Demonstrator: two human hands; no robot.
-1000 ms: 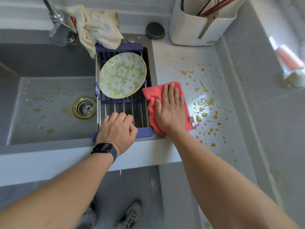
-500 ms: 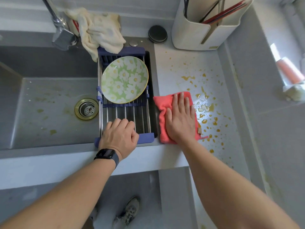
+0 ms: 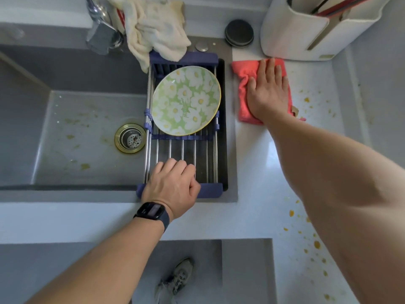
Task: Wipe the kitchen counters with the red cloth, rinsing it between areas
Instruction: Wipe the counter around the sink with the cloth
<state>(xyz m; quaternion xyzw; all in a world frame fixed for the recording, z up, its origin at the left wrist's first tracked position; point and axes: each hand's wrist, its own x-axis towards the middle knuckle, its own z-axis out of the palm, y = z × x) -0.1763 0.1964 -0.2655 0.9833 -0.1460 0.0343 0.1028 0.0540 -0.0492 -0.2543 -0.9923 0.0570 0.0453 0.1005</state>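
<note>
The red cloth (image 3: 242, 83) lies bunched on the white counter (image 3: 258, 163) right of the sink, close to the white utensil holder. My right hand (image 3: 268, 91) presses flat on the cloth, fingers spread toward the back wall. My left hand (image 3: 173, 187), fingers curled, rests on the near blue end of the drying rack (image 3: 210, 190) that spans the sink. Yellow-brown drops (image 3: 306, 99) dot the counter right of the cloth, and more drops (image 3: 316, 244) lie near the front edge beside my right forearm.
A green flowered plate (image 3: 186, 100) leans in the rack. The grey sink (image 3: 72, 137) holds a brass drain (image 3: 130, 138) and stains. A cream towel (image 3: 153, 29) hangs by the tap (image 3: 100, 29). A white utensil holder (image 3: 306, 29) and dark round lid (image 3: 239, 32) stand at the back.
My right hand has slid the red cloth away from me, from the counter's middle to the back by the utensil holder; the strip it crossed shows fewer drops. My left hand stays on the rack.
</note>
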